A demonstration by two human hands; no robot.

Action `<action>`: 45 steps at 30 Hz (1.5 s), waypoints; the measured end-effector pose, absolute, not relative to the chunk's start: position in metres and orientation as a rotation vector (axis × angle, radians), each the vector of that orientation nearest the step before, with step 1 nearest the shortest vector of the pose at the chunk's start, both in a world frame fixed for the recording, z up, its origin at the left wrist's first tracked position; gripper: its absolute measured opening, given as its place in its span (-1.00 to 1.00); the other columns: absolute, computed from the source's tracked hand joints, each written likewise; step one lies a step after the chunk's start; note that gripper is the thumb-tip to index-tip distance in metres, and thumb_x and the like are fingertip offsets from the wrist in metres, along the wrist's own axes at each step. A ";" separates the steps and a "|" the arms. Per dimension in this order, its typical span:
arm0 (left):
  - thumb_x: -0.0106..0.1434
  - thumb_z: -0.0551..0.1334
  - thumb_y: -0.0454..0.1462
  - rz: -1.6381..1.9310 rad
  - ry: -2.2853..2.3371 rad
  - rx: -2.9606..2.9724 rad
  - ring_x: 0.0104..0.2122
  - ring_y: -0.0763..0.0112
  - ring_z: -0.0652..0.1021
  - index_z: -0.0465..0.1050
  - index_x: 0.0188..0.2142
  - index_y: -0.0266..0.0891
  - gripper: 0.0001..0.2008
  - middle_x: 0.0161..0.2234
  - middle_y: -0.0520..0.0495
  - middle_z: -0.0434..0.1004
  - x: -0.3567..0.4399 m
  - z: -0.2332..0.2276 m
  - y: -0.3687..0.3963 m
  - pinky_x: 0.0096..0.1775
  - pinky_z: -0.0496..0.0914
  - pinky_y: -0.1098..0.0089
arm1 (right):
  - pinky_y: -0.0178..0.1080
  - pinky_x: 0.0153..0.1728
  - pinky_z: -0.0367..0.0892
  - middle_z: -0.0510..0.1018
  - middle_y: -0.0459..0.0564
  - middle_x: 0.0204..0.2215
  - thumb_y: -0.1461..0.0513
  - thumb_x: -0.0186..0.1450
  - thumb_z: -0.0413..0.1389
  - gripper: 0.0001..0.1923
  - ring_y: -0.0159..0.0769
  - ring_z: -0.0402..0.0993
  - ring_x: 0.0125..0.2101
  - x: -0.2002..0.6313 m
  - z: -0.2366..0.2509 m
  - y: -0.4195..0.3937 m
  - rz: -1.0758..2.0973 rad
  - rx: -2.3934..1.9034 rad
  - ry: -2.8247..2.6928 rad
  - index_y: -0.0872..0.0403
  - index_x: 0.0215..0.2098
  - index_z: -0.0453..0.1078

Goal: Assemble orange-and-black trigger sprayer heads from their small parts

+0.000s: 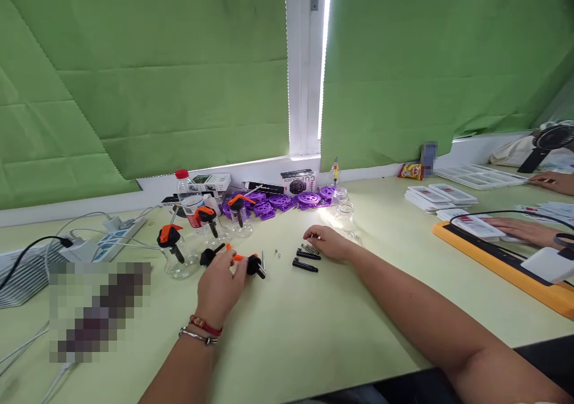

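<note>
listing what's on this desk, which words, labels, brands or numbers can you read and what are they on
"CUP HOLDER": on the box by the window, upside down or skewed letters not ruled out.
Too small or blurred to read: print on the slim black box, the white box, the red-capped bottle, the yellow snack packet and the white packs.

My left hand holds black and orange parts; my fingers hide some, so I can't tell if they're joined. Curly springs lie by my right hand, beside two short black tubes, lying flat.
</note>
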State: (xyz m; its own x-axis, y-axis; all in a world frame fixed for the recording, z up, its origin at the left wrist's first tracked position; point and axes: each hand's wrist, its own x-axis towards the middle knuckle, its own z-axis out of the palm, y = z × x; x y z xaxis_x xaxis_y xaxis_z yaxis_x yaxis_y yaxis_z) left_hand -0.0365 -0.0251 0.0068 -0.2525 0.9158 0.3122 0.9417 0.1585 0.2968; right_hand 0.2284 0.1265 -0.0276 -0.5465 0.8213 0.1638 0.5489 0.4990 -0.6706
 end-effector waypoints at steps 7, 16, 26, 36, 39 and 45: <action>0.22 0.09 -0.15 -0.431 -2.306 -2.144 -0.16 0.26 0.46 0.34 -0.09 -0.16 -0.71 -0.14 -0.11 0.43 -0.030 0.000 -0.026 -0.28 0.29 0.39 | -0.35 -0.42 0.26 0.47 -0.04 -0.38 0.22 0.26 -0.03 -0.81 -0.40 0.34 -0.43 0.207 -0.003 0.089 0.992 -1.039 -2.160 0.10 -0.26 0.39; 0.21 0.01 -0.36 -0.466 -2.331 -2.055 -0.29 0.27 0.48 0.35 -0.35 -0.23 -0.85 -0.29 -0.13 0.45 -0.033 -0.011 -0.014 -0.35 0.25 0.37 | -0.36 -0.70 0.05 0.38 -0.07 -0.73 0.21 0.25 0.01 -0.69 -0.47 0.18 -0.75 0.135 0.005 0.027 1.325 -1.352 -2.204 0.12 -0.63 0.26; 0.27 -0.03 -0.40 -0.861 -2.020 -1.957 -0.22 0.26 0.44 0.33 -0.15 -0.28 -0.77 -0.25 -0.17 0.41 -0.036 -0.014 -0.013 -0.28 0.32 0.34 | -0.40 -0.80 -0.03 0.43 -0.06 -0.66 0.16 0.34 -0.09 -0.71 -0.50 0.20 -0.78 0.117 -0.004 0.017 1.824 -1.114 -1.453 0.16 -0.45 0.26; 0.28 -0.05 -0.39 -0.939 -1.871 -2.081 -0.28 0.27 0.42 0.37 -0.17 -0.28 -0.74 -0.26 -0.18 0.39 -0.028 -0.013 -0.015 -0.29 0.32 0.31 | -0.43 -0.75 0.06 0.45 -0.12 -0.64 0.29 0.16 0.08 -0.88 -0.55 0.21 -0.74 0.118 -0.021 0.021 1.822 -0.968 -1.429 0.13 -0.52 0.26; 0.24 -0.03 -0.43 -0.861 -1.889 -2.089 -0.28 0.24 0.42 0.39 -0.25 -0.24 -0.75 -0.29 -0.15 0.40 -0.028 -0.011 -0.016 -0.26 0.29 0.27 | -0.42 -0.73 0.08 0.43 -0.13 -0.66 0.30 0.15 0.06 -0.89 -0.53 0.23 -0.73 0.117 -0.022 0.021 1.771 -0.981 -1.450 0.13 -0.54 0.26; 0.05 0.14 -0.42 -0.903 -1.890 -2.088 -0.15 0.17 0.41 0.30 -0.23 -0.21 -0.75 -0.23 -0.11 0.42 -0.028 -0.009 -0.022 -0.10 0.23 0.17 | -0.41 -0.71 0.09 0.38 -0.18 -0.71 0.28 0.14 0.07 -0.87 -0.52 0.21 -0.73 0.118 -0.017 0.016 1.735 -0.921 -1.467 0.10 -0.54 0.24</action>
State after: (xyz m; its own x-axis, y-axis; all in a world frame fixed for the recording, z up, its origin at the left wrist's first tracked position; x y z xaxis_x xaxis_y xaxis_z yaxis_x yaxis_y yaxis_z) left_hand -0.0280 -0.0217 -0.0090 0.0052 0.8388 0.5444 0.9505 -0.1733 0.2578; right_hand 0.1183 0.0160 -0.0166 -0.5214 0.8485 -0.0905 -0.0520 -0.1374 -0.9891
